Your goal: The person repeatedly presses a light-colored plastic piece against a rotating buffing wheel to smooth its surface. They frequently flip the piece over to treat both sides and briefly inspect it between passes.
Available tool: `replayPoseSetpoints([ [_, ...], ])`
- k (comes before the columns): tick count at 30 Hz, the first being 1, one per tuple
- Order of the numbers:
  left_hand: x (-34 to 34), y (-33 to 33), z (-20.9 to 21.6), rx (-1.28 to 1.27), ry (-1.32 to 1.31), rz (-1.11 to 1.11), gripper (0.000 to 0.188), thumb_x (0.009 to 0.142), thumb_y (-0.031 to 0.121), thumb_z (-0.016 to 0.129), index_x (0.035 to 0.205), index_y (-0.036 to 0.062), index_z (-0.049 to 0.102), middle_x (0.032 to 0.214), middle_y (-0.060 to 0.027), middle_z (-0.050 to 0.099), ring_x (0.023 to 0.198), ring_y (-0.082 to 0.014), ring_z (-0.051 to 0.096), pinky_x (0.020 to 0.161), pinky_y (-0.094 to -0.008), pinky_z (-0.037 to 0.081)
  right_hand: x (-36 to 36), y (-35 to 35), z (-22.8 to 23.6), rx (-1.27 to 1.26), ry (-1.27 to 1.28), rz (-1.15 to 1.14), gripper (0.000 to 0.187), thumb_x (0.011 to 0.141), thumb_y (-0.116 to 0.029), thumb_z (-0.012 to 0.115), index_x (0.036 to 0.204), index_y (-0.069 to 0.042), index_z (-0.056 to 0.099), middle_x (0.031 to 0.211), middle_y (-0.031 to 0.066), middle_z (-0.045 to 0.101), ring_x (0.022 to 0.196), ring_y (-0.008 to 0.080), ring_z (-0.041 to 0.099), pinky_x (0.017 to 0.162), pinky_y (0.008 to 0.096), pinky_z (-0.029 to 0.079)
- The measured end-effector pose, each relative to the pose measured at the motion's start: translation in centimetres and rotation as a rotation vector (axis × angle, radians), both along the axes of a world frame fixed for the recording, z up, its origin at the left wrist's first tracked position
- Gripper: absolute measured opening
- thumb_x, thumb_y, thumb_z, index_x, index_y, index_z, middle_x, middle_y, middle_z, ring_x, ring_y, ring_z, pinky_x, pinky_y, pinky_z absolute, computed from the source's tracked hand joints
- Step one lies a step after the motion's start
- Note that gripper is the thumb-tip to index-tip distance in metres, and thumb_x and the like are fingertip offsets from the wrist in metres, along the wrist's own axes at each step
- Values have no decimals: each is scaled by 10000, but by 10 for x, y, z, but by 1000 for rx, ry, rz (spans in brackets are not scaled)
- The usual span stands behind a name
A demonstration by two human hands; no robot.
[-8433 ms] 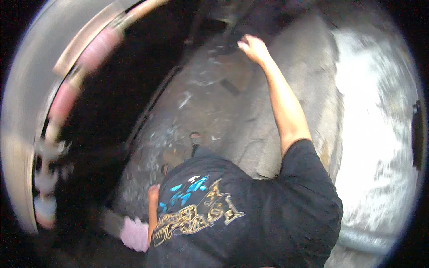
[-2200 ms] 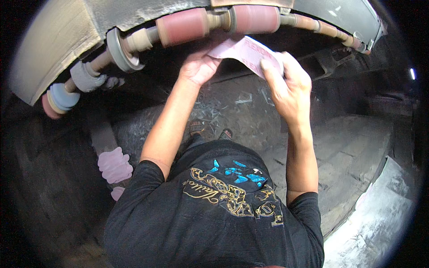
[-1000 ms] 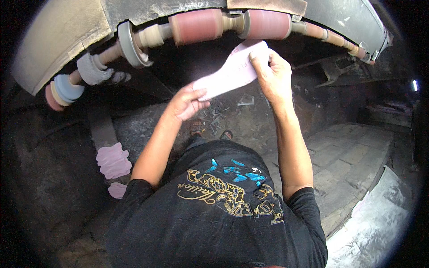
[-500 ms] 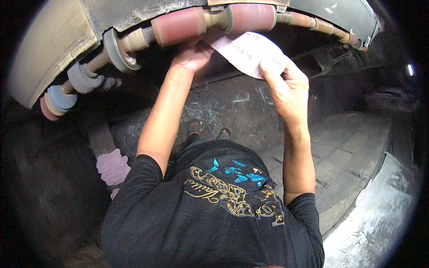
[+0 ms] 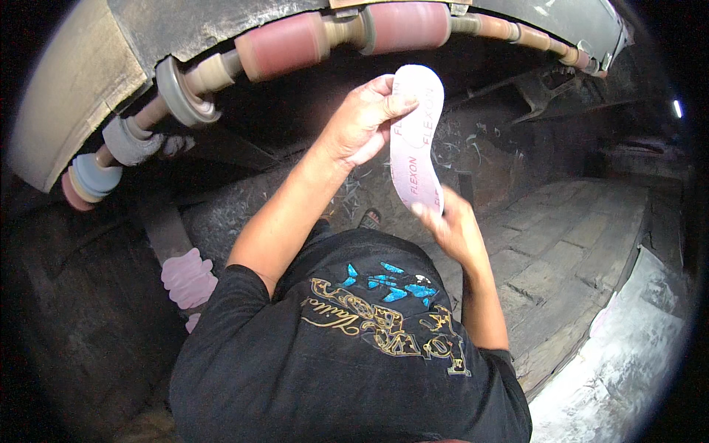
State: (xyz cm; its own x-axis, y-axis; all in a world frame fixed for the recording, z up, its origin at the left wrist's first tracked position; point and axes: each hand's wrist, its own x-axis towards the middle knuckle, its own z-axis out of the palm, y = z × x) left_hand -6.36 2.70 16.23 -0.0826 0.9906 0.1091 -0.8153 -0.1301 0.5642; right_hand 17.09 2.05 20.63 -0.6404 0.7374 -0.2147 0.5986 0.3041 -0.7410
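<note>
A pale pink insole (image 5: 418, 140) with printed lettering hangs upright between my two hands, below the shaft of rollers. My left hand (image 5: 367, 122) grips its upper left edge, thumb lying on the printed face. Lower down, my right hand (image 5: 452, 225) pinches the bottom end, thumb in front. Just above the insole is a red sanding roller (image 5: 406, 28), blurred as if spinning; a second red roller (image 5: 282, 47) sits to its left. The insole is apart from both rollers.
The long shaft also carries a grey wheel (image 5: 185, 92) and blue and tan discs (image 5: 97, 173) at left. A stack of pink insoles (image 5: 189, 278) lies low on the left. A whitish dusty sheet (image 5: 609, 362) is at lower right, beside a brick surface (image 5: 546, 273). Scraps litter the floor.
The insole has come down away from the red roller and turned from slanted to upright. My right hand has dropped to its lower end; my left hand has moved right, into clear view.
</note>
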Motion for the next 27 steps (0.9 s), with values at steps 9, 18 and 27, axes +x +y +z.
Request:
replayPoseSetpoints([
  [9,2,-45,-38,-225,-68,12,427,959,171,665,1305,-45,537,1195,-122,644,1060,-212,656,951,-392,549,-128,75,-13,-41,404,-35,321,907,-280,689,1019,21,694,854,82,715,771,122,645,710,308,525],
  [18,-1,-129,-91,-409,-120,-120,514,894,75,685,1365,5,493,1214,-131,655,1028,-232,683,846,-421,595,-152,84,-13,99,526,-101,255,899,-232,687,940,19,699,802,49,709,722,105,622,686,297,507],
  [27,-100,-54,-109,-250,-289,281,505,938,97,584,1405,-39,451,1395,-204,551,1307,-316,527,1103,-451,444,-129,68,13,21,524,-54,204,915,-208,686,972,-13,706,828,30,691,781,91,606,736,277,498],
])
